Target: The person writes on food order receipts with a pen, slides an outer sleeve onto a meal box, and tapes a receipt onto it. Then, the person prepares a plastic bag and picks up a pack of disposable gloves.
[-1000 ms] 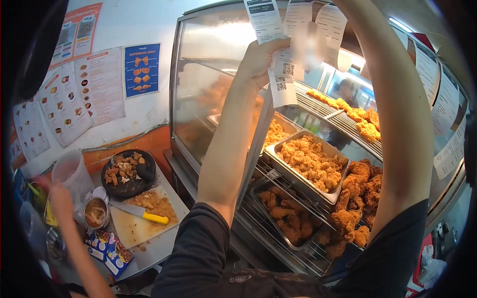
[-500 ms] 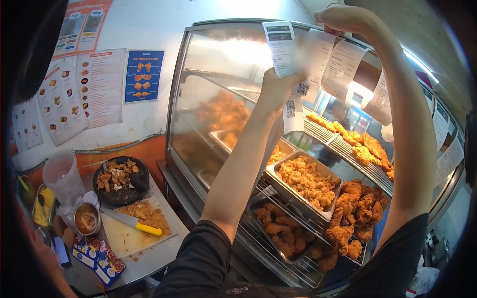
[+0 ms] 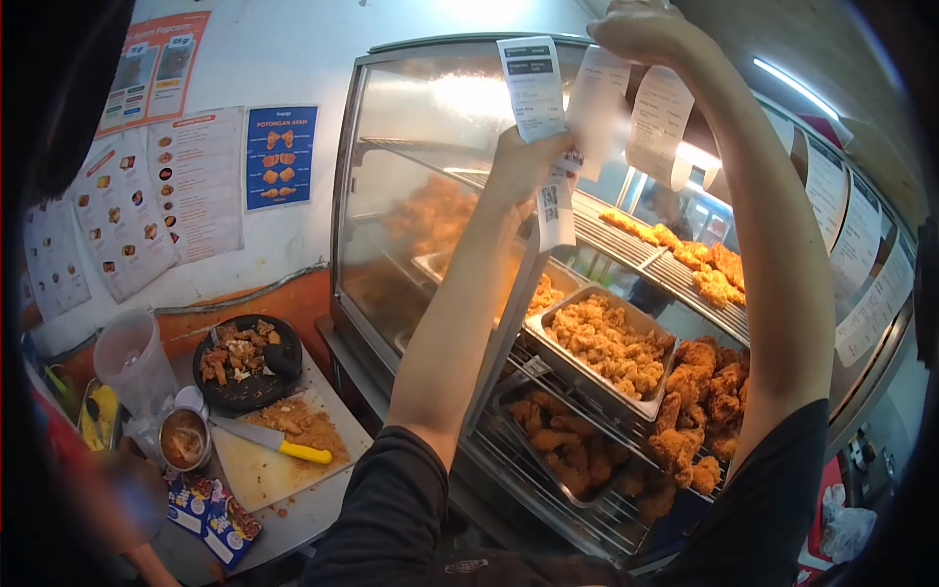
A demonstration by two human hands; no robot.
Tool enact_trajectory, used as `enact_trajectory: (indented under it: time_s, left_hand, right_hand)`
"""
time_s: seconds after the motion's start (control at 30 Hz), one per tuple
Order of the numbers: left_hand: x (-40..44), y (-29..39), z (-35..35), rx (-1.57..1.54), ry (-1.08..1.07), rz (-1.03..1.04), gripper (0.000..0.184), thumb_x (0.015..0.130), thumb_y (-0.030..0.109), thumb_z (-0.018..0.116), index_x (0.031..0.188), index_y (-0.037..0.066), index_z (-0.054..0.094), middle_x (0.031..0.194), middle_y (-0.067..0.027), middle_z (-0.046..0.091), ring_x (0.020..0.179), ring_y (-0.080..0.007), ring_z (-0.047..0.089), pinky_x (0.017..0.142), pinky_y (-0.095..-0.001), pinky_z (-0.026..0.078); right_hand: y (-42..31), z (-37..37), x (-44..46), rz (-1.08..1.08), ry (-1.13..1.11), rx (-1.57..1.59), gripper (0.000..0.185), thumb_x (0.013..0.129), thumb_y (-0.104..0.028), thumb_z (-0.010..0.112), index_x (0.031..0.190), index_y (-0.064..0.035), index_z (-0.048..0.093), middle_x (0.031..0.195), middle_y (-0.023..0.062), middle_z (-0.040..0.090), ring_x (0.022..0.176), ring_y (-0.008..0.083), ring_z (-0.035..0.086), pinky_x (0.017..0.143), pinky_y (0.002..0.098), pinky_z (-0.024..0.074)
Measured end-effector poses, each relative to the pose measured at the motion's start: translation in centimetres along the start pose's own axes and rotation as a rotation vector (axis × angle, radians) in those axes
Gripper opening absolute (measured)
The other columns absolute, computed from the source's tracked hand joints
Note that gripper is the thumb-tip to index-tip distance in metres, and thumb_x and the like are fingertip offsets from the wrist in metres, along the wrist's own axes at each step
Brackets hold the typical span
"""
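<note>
My left hand (image 3: 533, 164) is raised in front of the glass food warmer (image 3: 349, 196), its fingers closed on a long printed receipt (image 3: 533, 83). The receipt's lower end, with a QR code, hangs below the hand. Higher up, my right hand (image 3: 641, 34) is at the warmer's top edge, fingers curled; what they grip, if anything, is hidden. Just beneath it hang more receipts (image 3: 658, 122). Inside the warmer are a metal tray of small fried chicken pieces (image 3: 606, 342), larger fried chicken (image 3: 693, 401) on a rack, and fried strips (image 3: 719, 274) on the upper shelf.
At lower left, a cutting board (image 3: 254, 474) bears crumbs and a yellow-handled knife (image 3: 303, 451). Around it are a black mortar (image 3: 230, 391), a metal cup (image 3: 184, 440), a clear plastic jug (image 3: 132, 352) and printed boxes (image 3: 215, 523). Another person's blurred arm (image 3: 152, 563) reaches in there.
Both my hands have shifted slightly left, the left one still holding the receipt. My right arm now covers different hanging receipts. At lower left, the other person has moved further into view.
</note>
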State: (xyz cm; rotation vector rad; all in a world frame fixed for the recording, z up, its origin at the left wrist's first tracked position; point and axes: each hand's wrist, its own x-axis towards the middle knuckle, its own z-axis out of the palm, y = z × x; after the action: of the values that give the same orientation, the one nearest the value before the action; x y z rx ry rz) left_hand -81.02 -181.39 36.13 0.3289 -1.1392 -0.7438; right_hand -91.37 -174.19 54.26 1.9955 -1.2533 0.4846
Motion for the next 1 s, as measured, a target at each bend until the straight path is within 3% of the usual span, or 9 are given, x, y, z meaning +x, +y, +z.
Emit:
enact_trajectory:
  time_s: [0.2, 0.37, 0.47, 0.5, 0.57, 0.67, 0.87, 0.97, 1.0]
  left_hand:
    - [2.4, 0.7, -2.4, -0.138, -0.024, 0.041, 0.036, 0.089, 0.032, 0.056, 0.101, -0.001, 0.058, 0.082, -0.0119, 0.064, 0.068, -0.0193, 0.062, 0.061, -0.0311, 0.051]
    - [1.6, 4.1, -1.0, 0.215, 0.194, 0.318, 0.033, 0.086, 0.031, 0.057, 0.096, 0.0, 0.059, 0.079, -0.0121, 0.064, 0.061, -0.0151, 0.06, 0.058, -0.027, 0.048]
    - [1.3, 5.2, -1.4, 0.239, 0.224, 0.369, 0.035, 0.086, 0.031, 0.058, 0.098, -0.001, 0.06, 0.082, -0.0124, 0.065, 0.065, -0.0161, 0.061, 0.062, -0.029, 0.05]
    - [1.3, 5.5, -1.6, 0.224, 0.23, 0.378, 0.035, 0.086, 0.031, 0.058, 0.098, -0.001, 0.06, 0.082, -0.0123, 0.065, 0.065, -0.0163, 0.061, 0.062, -0.0291, 0.05]
    - [0.9, 5.6, -2.1, 0.192, 0.245, 0.392, 0.034, 0.086, 0.031, 0.057, 0.098, 0.0, 0.06, 0.082, -0.0121, 0.065, 0.065, -0.0165, 0.061, 0.063, -0.0293, 0.05]
    - [0.6, 5.4, -2.0, 0.139, 0.236, 0.365, 0.033, 0.086, 0.031, 0.056, 0.097, 0.0, 0.06, 0.081, -0.0111, 0.064, 0.066, -0.0165, 0.061, 0.066, -0.0295, 0.049]
    - [0.6, 4.5, -1.6, 0.117, 0.203, 0.302, 0.033, 0.087, 0.03, 0.055, 0.097, -0.001, 0.06, 0.081, -0.011, 0.064, 0.066, -0.0166, 0.061, 0.066, -0.0296, 0.049]
    - [0.9, 4.2, -2.2, 0.082, 0.167, 0.277, 0.033, 0.09, 0.029, 0.052, 0.1, -0.002, 0.059, 0.082, -0.0115, 0.064, 0.068, -0.0181, 0.062, 0.068, -0.03, 0.051]
    - [1.1, 4.3, -2.6, 0.064, 0.152, 0.269, 0.034, 0.091, 0.029, 0.051, 0.101, -0.003, 0.059, 0.083, -0.0117, 0.064, 0.069, -0.0187, 0.063, 0.069, -0.0301, 0.052]
  right_hand:
    - [0.5, 0.0, -1.5, -0.026, 0.094, 0.103, 0.048, 0.089, -0.031, 0.037, 0.117, 0.0016, 0.058, 0.127, 0.0207, 0.052, 0.117, 0.0322, 0.051, 0.1, 0.0389, 0.037]
    - [1.7, -3.4, -3.5, -0.109, -0.046, 0.109, 0.043, 0.088, -0.022, 0.041, 0.117, 0.0049, 0.057, 0.128, 0.0231, 0.051, 0.118, 0.0313, 0.051, 0.1, 0.0392, 0.0368]
    - [5.9, 1.2, -6.4, -0.316, 0.568, -0.205, 0.039, 0.083, -0.012, 0.048, 0.119, -0.002, 0.057, 0.123, 0.0193, 0.054, 0.112, 0.03, 0.051, 0.098, 0.0412, 0.0374]
    - [9.6, 3.1, -4.7, -0.439, 0.691, -0.467, 0.045, 0.08, -0.011, 0.051, 0.125, -0.0097, 0.056, 0.125, 0.0163, 0.051, 0.116, 0.0302, 0.047, 0.101, 0.0447, 0.0348]
    - [5.0, 1.8, -10.6, -0.174, 0.195, -0.34, 0.058, 0.073, 0.002, 0.053, 0.129, -0.0143, 0.054, 0.115, 0.0124, 0.048, 0.114, 0.0275, 0.039, 0.101, 0.0419, 0.0318]
    - [5.8, 3.7, -11.9, -0.207, 0.381, -0.378, 0.051, 0.075, -0.003, 0.057, 0.125, -0.0138, 0.058, 0.113, 0.0101, 0.051, 0.116, 0.026, 0.039, 0.095, 0.039, 0.0409]
    - [5.4, 4.1, -11.6, -0.103, 0.331, -0.333, 0.052, 0.074, 0.002, 0.051, 0.124, -0.0128, 0.058, 0.121, 0.011, 0.048, 0.118, 0.028, 0.039, 0.103, 0.0401, 0.0362]
    - [6.3, 4.7, -11.2, -0.203, 0.442, -0.409, 0.056, 0.07, -0.003, 0.058, 0.126, -0.0137, 0.058, 0.107, 0.0082, 0.051, 0.1, 0.0235, 0.041, 0.09, 0.0316, 0.0319]
    - [6.9, 4.4, -10.4, -0.25, 0.461, -0.401, 0.052, 0.073, -0.006, 0.058, 0.124, -0.0131, 0.059, 0.111, 0.0089, 0.053, 0.104, 0.0237, 0.043, 0.092, 0.0339, 0.0311]
